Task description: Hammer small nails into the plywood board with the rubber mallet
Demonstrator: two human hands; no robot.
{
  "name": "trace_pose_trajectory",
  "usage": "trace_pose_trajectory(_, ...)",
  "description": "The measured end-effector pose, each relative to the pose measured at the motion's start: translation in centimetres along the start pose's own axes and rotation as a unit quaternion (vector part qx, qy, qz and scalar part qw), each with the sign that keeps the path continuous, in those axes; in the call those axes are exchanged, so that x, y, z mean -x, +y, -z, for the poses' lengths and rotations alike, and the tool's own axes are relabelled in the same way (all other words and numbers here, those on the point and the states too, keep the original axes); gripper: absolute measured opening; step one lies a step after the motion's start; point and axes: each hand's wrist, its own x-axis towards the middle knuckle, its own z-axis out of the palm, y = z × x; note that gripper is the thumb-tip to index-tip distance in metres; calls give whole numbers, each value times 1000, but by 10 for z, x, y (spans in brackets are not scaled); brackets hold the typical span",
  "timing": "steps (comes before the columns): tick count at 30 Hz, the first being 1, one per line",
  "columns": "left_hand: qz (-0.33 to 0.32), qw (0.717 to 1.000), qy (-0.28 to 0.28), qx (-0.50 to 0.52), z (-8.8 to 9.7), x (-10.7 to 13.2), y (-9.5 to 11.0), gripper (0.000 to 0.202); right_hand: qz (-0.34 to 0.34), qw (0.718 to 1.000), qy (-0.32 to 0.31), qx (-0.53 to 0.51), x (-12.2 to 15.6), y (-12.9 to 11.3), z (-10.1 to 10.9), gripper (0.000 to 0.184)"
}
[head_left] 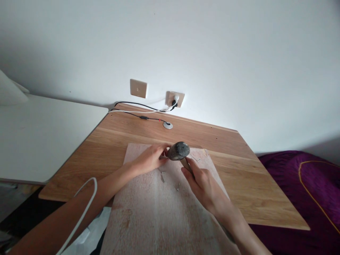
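Hammer [179, 151] looks heavy on top, so hold its stiff handle [186, 164], as the right grip [203, 180] does, wrapped round. The left grip [152, 158] is bent; I can't tell what it pinches.

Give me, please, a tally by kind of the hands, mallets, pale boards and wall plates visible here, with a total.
Hands: 2 (left hand, right hand)
Mallet: 1
Pale board: 1
Wall plates: 2 (plugged plate, plug-free plate)
Total: 6
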Motion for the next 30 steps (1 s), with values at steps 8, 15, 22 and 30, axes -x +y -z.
trace_pose_trajectory(8,-10,1000,-7,1,0,0,1,41,-23,999,35,-12,6,-7,0,36)
trace_pose_trajectory(15,4,1000,-3,-19,1,0,4,45,-3,1000,-14,12,4,0,-2,35)
trace_pose_trajectory(22,-6,1000,12,-17,-3,1,-3,46,-18,999,48,-7,8,3,8,38)
trace_pose_trajectory(30,-9,1000,1,-22,2,-1,2,39,-13,1000,25,-4,4,0,-3,37)
